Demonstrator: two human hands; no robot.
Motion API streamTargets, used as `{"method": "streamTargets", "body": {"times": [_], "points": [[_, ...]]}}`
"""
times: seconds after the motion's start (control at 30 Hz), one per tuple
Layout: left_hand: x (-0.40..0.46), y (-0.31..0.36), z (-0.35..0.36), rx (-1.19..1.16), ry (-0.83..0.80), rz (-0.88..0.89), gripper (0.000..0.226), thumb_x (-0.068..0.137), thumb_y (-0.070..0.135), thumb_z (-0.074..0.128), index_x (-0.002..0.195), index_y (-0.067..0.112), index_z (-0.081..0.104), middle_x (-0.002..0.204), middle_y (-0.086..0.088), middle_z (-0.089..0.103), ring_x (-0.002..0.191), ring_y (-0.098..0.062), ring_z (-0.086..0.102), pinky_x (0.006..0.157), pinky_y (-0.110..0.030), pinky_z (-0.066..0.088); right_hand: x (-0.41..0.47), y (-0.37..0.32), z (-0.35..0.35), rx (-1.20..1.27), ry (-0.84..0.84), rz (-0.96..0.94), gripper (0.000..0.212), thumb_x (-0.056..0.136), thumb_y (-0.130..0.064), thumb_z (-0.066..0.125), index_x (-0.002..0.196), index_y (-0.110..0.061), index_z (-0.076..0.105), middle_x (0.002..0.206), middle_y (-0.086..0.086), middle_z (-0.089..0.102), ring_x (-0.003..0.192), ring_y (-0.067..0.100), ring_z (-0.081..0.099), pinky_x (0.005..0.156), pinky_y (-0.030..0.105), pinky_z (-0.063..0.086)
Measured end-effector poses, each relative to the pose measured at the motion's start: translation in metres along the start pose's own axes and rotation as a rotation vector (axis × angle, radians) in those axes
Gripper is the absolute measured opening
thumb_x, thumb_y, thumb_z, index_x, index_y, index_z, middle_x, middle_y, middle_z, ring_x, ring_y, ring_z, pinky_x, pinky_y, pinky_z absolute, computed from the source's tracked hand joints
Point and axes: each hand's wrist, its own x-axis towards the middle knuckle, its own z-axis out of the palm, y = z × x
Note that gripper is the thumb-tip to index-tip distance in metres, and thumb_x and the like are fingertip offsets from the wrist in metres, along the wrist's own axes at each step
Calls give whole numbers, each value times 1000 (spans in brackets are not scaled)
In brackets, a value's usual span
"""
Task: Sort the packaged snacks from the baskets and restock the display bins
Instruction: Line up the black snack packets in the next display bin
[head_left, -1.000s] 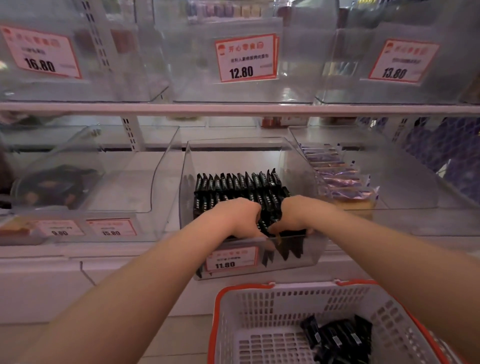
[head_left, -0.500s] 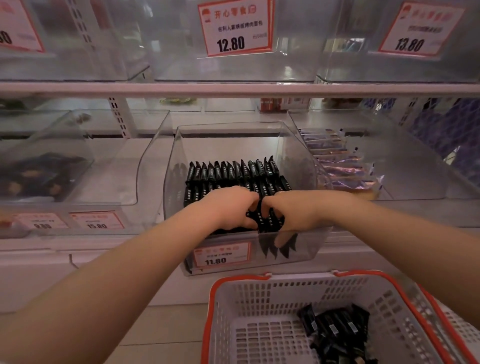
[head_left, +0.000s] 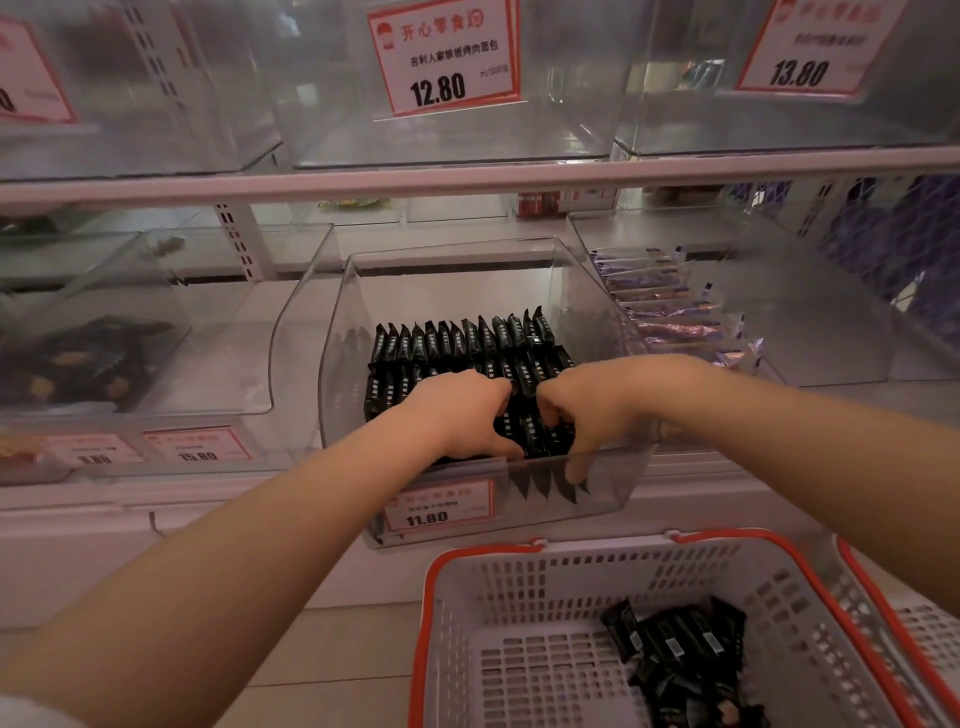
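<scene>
A clear display bin (head_left: 597, 291) with an 11.80 price tag holds rows of black snack packets (head_left: 462, 338) standing on edge. Both my hands are inside the bin at its front. My left hand (head_left: 457, 410) has its fingers curled round black packets in the front row. My right hand (head_left: 587, 400) grips packets right beside it, with the thumb down behind the bin's front wall. Below, a white basket (head_left: 519, 587) with an orange rim holds several more black packets (head_left: 680, 644) in its right part.
Another clear bin (head_left: 810, 322) to the right holds purple packets (head_left: 670, 312). At the left, a bin (head_left: 208, 338) with dark mixed snacks. Clear bins with 12.80 and 13.80 tags sit on the upper shelf (head_left: 467, 182). A second basket edge (head_left: 914, 623) shows at far right.
The view has dipped and moved closer to the bin. Both hands stay in the front row of black packets, pressed a little closer together.
</scene>
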Motion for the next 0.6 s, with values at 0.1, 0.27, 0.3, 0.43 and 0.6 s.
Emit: {"method": "streamTargets", "body": {"times": [0.1,0.27,0.3,0.43,0.6], "points": [[-3,-2,-2,-83,-34,13,53,78,58,61,110,17,51,89,4,49,81,-17,49,67,-31,41,4,-2,9,-91,29,18,51,78,-24,73,117,-12,42,116,7,52,100,25,52,79,33,45],[-22,-27,-23,-82,-120,56,38,86,41,61,117,19,53,98,4,58,87,-14,53,74,-27,42,9,-2,14,-114,158,-30,41,82,-20,68,115,-9,46,116,8,52,103,25,52,81,34,46],[-26,-33,-28,13,-136,49,36,87,38,61,117,20,53,100,4,58,89,-15,54,76,-29,44,10,-2,11,-98,148,-46,45,80,-24,71,116,-11,47,115,6,52,102,24,51,79,32,46],[-37,-47,-39,230,-295,-25,47,83,42,64,123,22,50,115,2,58,92,-15,50,76,-29,42,14,-6,-3,98,149,-197,49,76,-33,74,117,-22,50,115,-1,53,97,18,52,81,32,46],[-41,-44,-36,389,-460,-58,71,73,51,70,132,24,41,128,0,50,111,-20,51,75,-30,40,30,-28,8,99,175,-263,60,72,-42,76,119,-18,49,113,1,50,102,21,51,89,36,46]]}}
